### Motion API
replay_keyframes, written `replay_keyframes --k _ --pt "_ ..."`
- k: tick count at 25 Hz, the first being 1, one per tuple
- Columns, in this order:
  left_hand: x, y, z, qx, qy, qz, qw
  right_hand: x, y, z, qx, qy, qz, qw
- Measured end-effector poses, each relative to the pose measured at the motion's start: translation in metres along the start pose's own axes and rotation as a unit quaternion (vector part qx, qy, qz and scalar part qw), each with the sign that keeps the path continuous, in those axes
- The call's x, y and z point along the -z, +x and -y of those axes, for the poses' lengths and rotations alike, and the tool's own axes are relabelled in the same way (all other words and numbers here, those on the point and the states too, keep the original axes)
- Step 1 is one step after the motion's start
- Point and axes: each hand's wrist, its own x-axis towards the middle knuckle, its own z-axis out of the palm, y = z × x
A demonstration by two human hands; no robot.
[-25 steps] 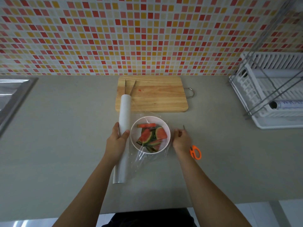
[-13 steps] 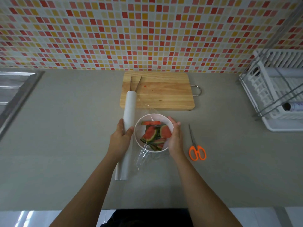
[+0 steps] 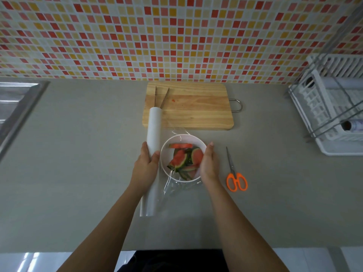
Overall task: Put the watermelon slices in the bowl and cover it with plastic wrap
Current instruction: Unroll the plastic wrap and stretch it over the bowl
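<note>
A white bowl (image 3: 177, 139) sits on the grey counter, holding several watermelon slices (image 3: 183, 160). Clear plastic wrap (image 3: 172, 188) lies stretched over the bowl and bunches at its near and far rims. The white wrap roll (image 3: 154, 130) lies just left of the bowl, and my left hand (image 3: 146, 165) grips its middle. My right hand (image 3: 209, 163) lies flat against the bowl's right side, pressing the film to the rim, fingers together and pointing away.
A wooden cutting board (image 3: 196, 107) with metal tongs (image 3: 161, 96) lies behind the bowl. Orange-handled scissors (image 3: 234, 174) lie to the right. A white dish rack (image 3: 332, 107) stands far right, a steel sink (image 3: 13, 107) far left.
My right hand moved from the counter by the scissors onto the bowl's right side, leaving the scissors lying uncovered. My left hand stays on the roll.
</note>
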Motion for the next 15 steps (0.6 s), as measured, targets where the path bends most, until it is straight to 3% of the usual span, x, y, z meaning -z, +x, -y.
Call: replay_keyframes --k 7,15 --pt "0.000 0.000 -0.001 0.023 -0.002 0.027 0.999 0.000 0.002 0.003 0.008 -0.057 -0.005 0.998" --pt "0.007 0.011 -0.015 0.056 -0.008 -0.019 0.998 0.016 0.016 0.017 0.051 -0.093 -0.067 0.992"
